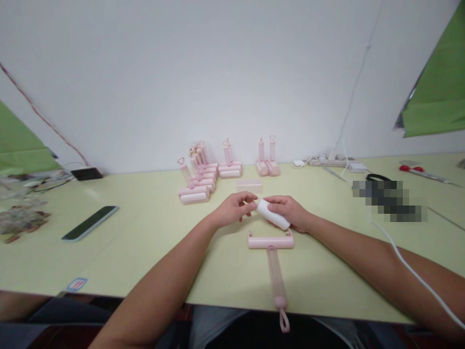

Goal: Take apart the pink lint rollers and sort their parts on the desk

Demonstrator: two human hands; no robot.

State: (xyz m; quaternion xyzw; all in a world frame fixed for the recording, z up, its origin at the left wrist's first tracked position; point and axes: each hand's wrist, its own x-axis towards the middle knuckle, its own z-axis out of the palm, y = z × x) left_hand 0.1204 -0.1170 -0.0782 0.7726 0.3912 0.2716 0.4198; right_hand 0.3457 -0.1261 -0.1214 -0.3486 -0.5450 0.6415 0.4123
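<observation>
My right hand [290, 212] is closed around a white lint roll [274, 215], tilted with its left end higher. My left hand [238, 208] is at the roll's left end, fingers loosely bent and thumb and index finger apart; whether a fingertip touches the roll, I cannot tell. Just below lies a pink lint roller handle [276, 271], its crossbar towards the roll and its strap loop over the table's front edge. The crossbar's two end prongs show, with no roll between them. Behind my hands rests a pale pink, translucent cover [249, 186].
Several pink lint rollers [194, 194] stand in groups by the wall, handles upright. A phone [90, 223] and plastic bags [22, 218] lie left. On the right are a power strip [332, 161], red-handled scissors [423, 172] and a white cable [410, 274] crossing my right forearm.
</observation>
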